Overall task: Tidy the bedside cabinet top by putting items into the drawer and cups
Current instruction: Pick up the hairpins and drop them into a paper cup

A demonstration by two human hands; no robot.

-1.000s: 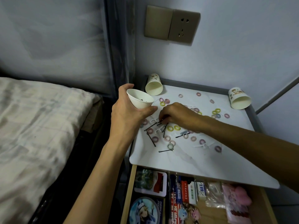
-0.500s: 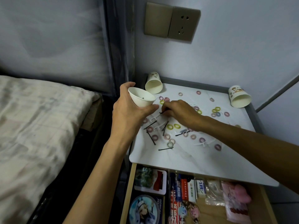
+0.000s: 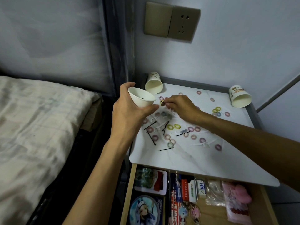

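My left hand (image 3: 128, 111) grips a white paper cup (image 3: 140, 99), tilted toward the right, at the cabinet top's left edge. A black hairpin lies inside it. My right hand (image 3: 180, 106) pinches a black hairpin (image 3: 162, 101) just right of the cup's rim. On the white cabinet top (image 3: 186, 158) lie several black hairpins (image 3: 165, 149), several small coloured hair rings (image 3: 170, 127) and white floss picks (image 3: 204, 144). Two more paper cups lie on their sides, one at the back left (image 3: 153, 83) and one at the back right (image 3: 240, 96).
The drawer (image 3: 199, 198) below the top stands open and holds cards, packets, a round badge and a pink soft item. A bed (image 3: 35, 127) with pale bedding is to the left. A wall socket (image 3: 172, 21) sits above the cabinet.
My right hand picked a hairpin from the pile and lifted it up and left to the cup's rim. The left hand kept holding the cup.
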